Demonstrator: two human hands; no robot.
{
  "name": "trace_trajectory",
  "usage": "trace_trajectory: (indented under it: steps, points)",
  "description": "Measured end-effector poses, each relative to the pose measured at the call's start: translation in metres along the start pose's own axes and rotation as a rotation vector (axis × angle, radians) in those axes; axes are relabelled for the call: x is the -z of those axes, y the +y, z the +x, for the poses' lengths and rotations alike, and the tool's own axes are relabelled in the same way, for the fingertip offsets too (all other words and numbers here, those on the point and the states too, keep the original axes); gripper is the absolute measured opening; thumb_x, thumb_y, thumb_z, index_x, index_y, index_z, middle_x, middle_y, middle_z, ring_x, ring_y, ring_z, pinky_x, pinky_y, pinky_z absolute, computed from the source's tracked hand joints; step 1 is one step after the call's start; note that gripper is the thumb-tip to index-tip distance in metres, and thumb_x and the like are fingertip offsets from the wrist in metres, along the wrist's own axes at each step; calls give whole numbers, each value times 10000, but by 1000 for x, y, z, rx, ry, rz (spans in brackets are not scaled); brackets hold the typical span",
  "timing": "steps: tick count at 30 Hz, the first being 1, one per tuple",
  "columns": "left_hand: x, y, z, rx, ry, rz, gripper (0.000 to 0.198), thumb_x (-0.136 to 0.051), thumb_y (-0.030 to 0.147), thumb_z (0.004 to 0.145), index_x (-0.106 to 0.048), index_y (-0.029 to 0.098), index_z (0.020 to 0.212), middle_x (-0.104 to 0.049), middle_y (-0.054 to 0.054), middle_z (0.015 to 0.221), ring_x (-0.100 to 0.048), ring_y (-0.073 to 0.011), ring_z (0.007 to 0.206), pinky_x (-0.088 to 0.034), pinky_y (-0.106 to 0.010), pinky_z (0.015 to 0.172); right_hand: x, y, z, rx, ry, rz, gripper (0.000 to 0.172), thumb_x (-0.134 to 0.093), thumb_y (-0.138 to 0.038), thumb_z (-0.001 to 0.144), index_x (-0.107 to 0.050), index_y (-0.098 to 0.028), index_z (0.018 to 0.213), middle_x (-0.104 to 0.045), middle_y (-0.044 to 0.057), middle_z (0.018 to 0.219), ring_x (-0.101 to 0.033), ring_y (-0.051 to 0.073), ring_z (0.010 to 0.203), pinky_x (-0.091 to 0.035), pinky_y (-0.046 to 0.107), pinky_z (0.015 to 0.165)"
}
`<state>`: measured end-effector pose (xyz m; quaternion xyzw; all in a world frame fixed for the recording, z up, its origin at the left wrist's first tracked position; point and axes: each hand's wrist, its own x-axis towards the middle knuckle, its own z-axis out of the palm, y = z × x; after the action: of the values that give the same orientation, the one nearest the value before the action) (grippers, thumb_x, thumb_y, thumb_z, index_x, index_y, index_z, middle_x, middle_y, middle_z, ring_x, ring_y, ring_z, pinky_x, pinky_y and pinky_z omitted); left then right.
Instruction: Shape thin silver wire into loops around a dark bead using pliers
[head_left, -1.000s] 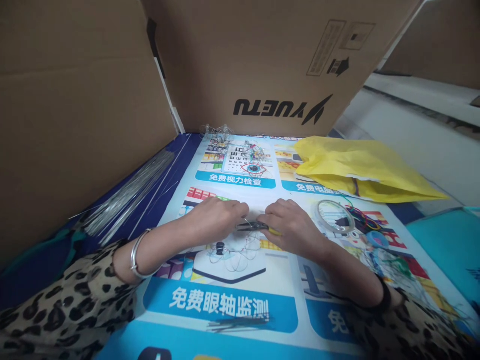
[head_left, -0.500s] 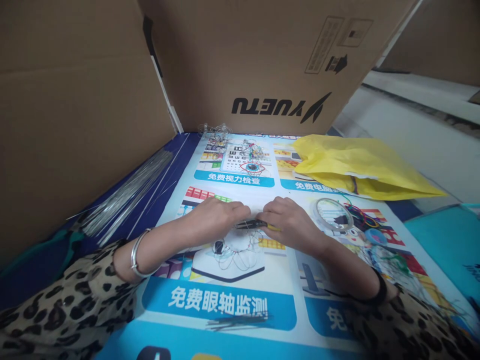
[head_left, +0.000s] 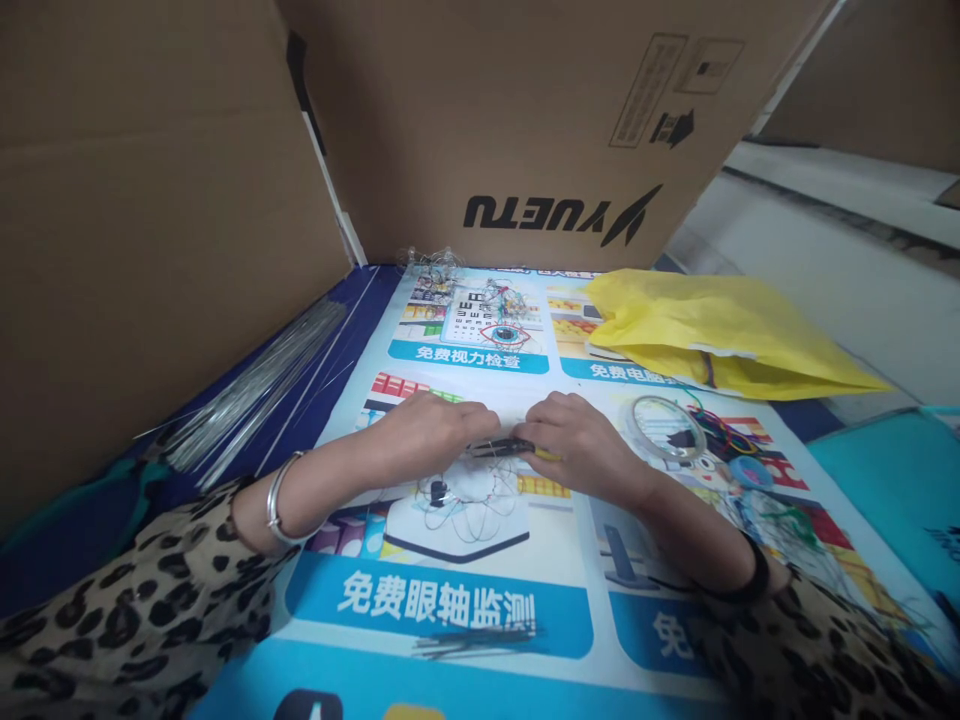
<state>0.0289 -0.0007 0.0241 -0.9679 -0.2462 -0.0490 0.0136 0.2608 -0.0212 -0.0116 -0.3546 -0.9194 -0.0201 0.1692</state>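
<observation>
My right hand (head_left: pixel 574 440) is closed around a pair of pliers (head_left: pixel 499 448), whose dark jaws point left toward my left hand; a bit of yellow handle shows under the fingers. My left hand (head_left: pixel 439 430) is closed in a pinch at the jaw tips, apparently on the looped wire piece (head_left: pixel 469 505) that hangs below both hands. Thin petal-like loops make up this piece, with tiny red dots along its inner ring. Exactly where wire, fingertips and jaws meet is too small to make out.
Long straight wires (head_left: pixel 262 390) lie at left, short dark wires (head_left: pixel 480 640) in front. Wire tangles (head_left: pixel 431 265) sit at the back. At right are a tape roll (head_left: pixel 667 428), coloured cords (head_left: pixel 731 430) and a yellow bag (head_left: pixel 720 325). Cardboard walls (head_left: pixel 525 120) stand behind and left.
The pliers' jaws have turned slightly, and the left hand has shifted a little left. The wire loops below have swung slightly and spread. Nothing else has visibly moved.
</observation>
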Motion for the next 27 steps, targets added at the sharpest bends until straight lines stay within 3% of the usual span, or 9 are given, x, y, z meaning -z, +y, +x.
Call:
trace_trajectory:
  steps: [14, 27]
  points:
    - [-2, -2, -1, -125, 46, 2, 228, -391, 33, 803, -487, 204, 921, -605, 30, 808, -526, -106, 618, -334, -229, 534, 9, -1, 4, 30, -68, -71, 142, -523, -269, 814, -642, -206, 858, -596, 38, 809, -466, 163, 788, -324, 274, 693]
    - [-5, -3, -2, -141, 68, -55, 208, -412, 52, 798, -481, 208, 917, -600, 37, 806, -511, -103, 610, -322, -227, 535, 8, 1, 4, 11, -71, -32, 156, -500, -260, 822, -643, -213, 861, -604, 28, 793, -494, 148, 770, -359, 250, 680]
